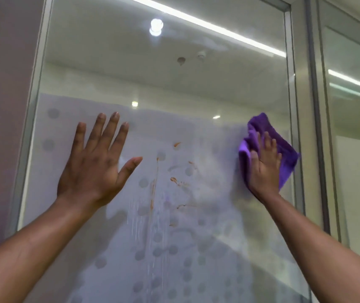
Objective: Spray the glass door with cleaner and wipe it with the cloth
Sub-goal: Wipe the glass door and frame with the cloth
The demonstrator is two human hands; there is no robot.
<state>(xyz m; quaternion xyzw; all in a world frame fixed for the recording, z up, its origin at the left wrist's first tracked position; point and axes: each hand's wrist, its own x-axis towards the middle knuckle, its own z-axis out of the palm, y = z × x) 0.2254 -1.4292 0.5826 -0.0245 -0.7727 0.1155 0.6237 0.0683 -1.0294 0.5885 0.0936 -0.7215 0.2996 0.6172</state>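
Note:
The glass door [163, 84] fills the view, clear on top and frosted with grey dots lower down. Orange-brown smears [175, 180] and wet drip streaks [152, 226] mark its middle. My right hand [264, 167] presses a crumpled purple cloth [284, 149] flat against the glass near the door's right edge. My left hand [96, 162] lies flat on the glass at the left, fingers spread, holding nothing. No spray bottle is in view.
A metal door frame [299, 127] runs down the right side, with another glass panel [354, 127] beyond it. A purple-grey wall [2, 106] stands at the left. Ceiling lights reflect in the upper glass.

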